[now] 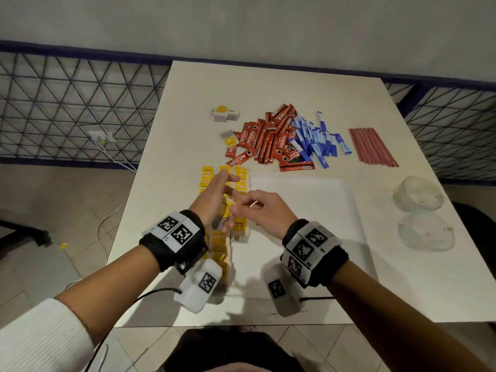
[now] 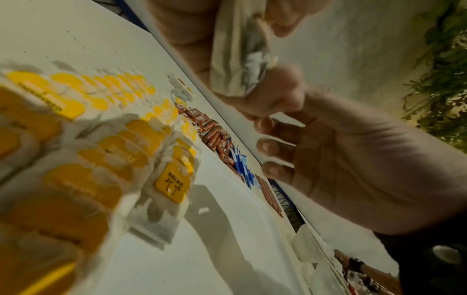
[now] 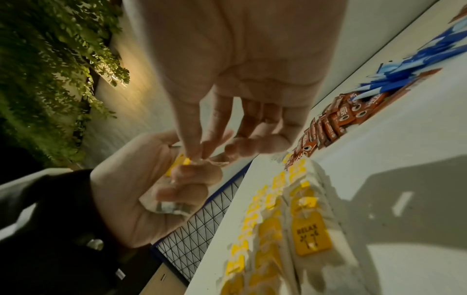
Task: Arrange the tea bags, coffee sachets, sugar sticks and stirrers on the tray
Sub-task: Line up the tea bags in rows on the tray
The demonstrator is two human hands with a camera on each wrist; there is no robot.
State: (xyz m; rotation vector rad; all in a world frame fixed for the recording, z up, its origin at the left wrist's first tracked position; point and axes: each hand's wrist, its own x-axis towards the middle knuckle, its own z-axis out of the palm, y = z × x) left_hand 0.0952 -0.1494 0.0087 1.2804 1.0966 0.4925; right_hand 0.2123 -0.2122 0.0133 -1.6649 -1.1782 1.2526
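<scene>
My left hand [image 1: 214,194] hovers over the rows of yellow-tagged tea bags [image 1: 218,245] and grips one tea bag [image 2: 235,59] in its curled fingers, index finger stretched out. My right hand [image 1: 241,208] meets it and pinches that bag's string [image 3: 199,159] beside its yellow tag [image 3: 180,160]. The white tray [image 1: 308,210] lies just right of the hands. Beyond it lie a pile of red coffee sachets [image 1: 268,140], a heap of blue sugar sticks [image 1: 316,140] and a bundle of pink stirrers [image 1: 371,147].
Loose tea bags [image 1: 224,113] sit at the far left of the white table [image 1: 268,84], with another [image 1: 229,138] by the sachets. Two clear glass bowls [image 1: 417,193] stand at the right edge. A mesh fence borders the table's far side.
</scene>
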